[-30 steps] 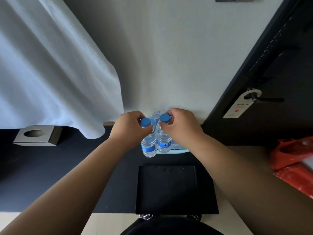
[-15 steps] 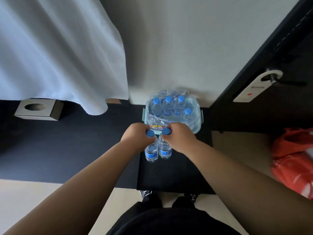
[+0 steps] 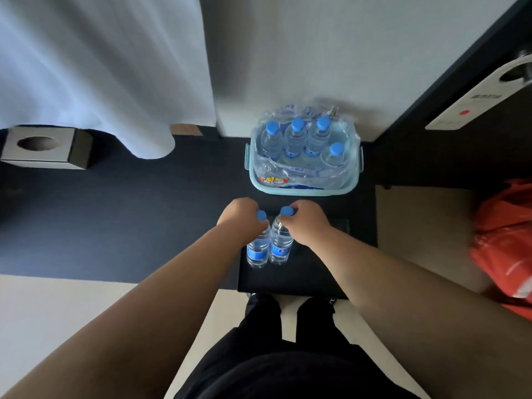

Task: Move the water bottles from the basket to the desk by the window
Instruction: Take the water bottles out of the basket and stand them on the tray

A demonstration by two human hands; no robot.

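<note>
My left hand [image 3: 241, 218] grips the neck of one clear water bottle [image 3: 258, 251] with a blue cap and blue label. My right hand [image 3: 305, 223] grips a second, matching water bottle [image 3: 279, 246] by its neck. Both bottles hang upright side by side, nearer to me than the basket. The pale blue basket [image 3: 302, 190] stands on the dark surface against the wall. It holds several more blue-capped bottles [image 3: 295, 139] in torn plastic wrap.
A white curtain [image 3: 100, 67] hangs at the left over the dark surface [image 3: 115, 214], where a grey tissue box [image 3: 43, 148] sits. A dark door with a hanging tag [image 3: 478, 99] is at the right. A red plastic bag [image 3: 506, 243] lies on the floor at the right.
Both hands have lifted the two bottles out of the basket and drawn them back toward me. The view has pulled away, so the basket now shows in full.
</note>
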